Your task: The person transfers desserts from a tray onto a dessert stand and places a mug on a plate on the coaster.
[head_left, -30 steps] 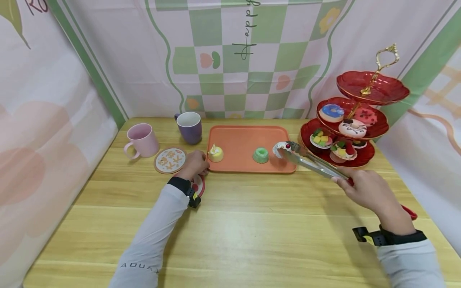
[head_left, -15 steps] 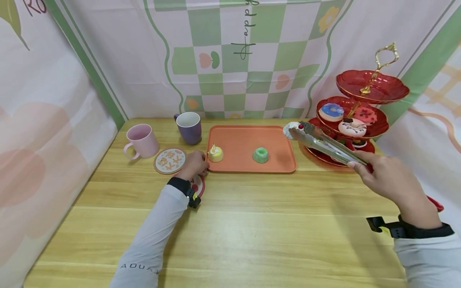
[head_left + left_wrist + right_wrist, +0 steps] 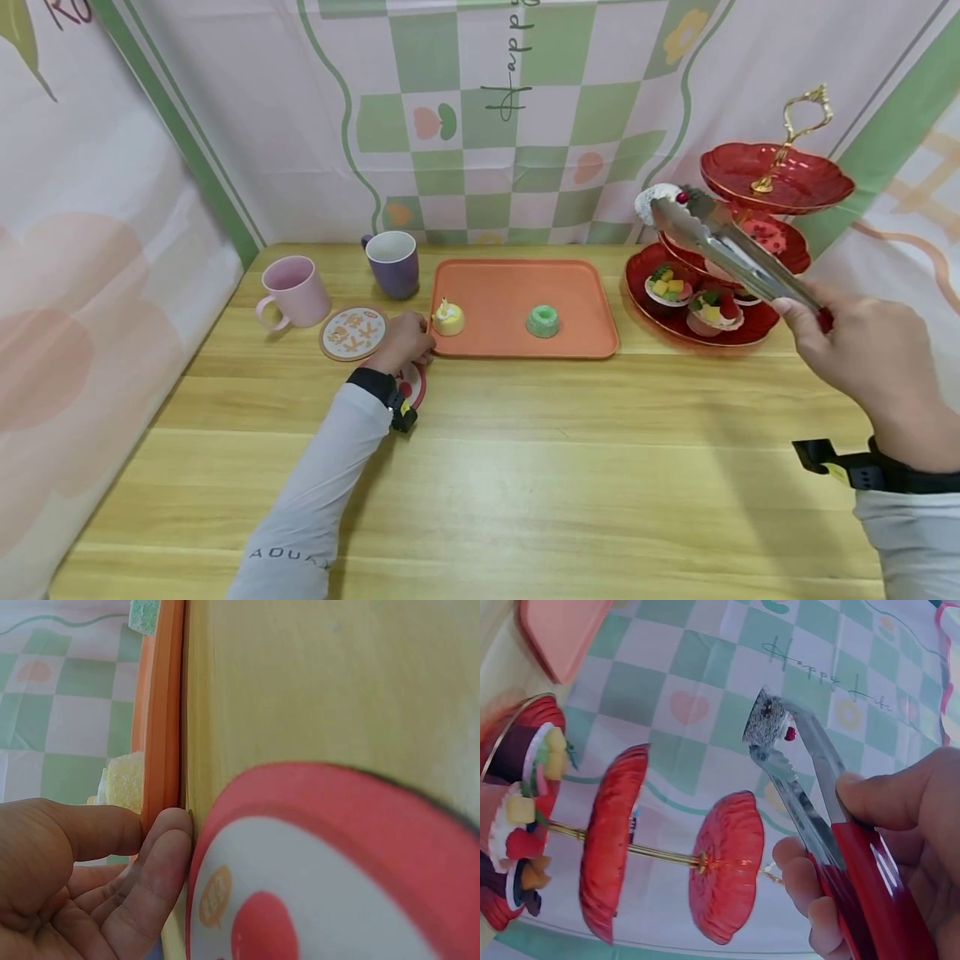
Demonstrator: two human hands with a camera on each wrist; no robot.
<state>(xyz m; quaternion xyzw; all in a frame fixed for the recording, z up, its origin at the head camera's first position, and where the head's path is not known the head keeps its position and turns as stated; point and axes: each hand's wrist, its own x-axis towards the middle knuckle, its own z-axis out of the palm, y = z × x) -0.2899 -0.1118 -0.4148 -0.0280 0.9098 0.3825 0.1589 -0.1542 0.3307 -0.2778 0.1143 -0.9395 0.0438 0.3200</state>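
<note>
- The speckled white cake (image 3: 766, 720) is hanging in the air between the tips of the tongs (image 3: 874, 892), near the tiered stand (image 3: 813, 179); the right wrist view is showing it apart from the dishes.
- The right hand (image 3: 885, 350) is gripping the red handles, squeezing the tips narrow around the cake; the metal is probably sparing it from direct finger contact.
- The left hand (image 3: 405, 343) is pinching the rim of the orange tray (image 3: 510, 283) at its near left corner, seemingly steadying it.
- The tray is carrying a yellow cake (image 3: 448, 320) by its left edge and a green ring cake (image 3: 543, 321) right of the middle, leaving room between them.
- The held cake is looking grainy, with a small red bead beside it; the tongs are showing bright metal, toothed edges and glossy handles.
- The tray is looking smooth, likely plastic, with rounded corners.
- The stand is displaying scalloped, shiny red dishes on a golden rod, its lowest dish cradling fruit tarts (image 3: 716, 312) in fluted cups.
- Farther left, a pink mug (image 3: 300, 292) and a purple mug (image 3: 395, 267) are standing upright, while a round coaster (image 3: 354, 333) and a red-rimmed coaster (image 3: 411, 387) are lying flat on the wood-grained table (image 3: 525, 467).
</note>
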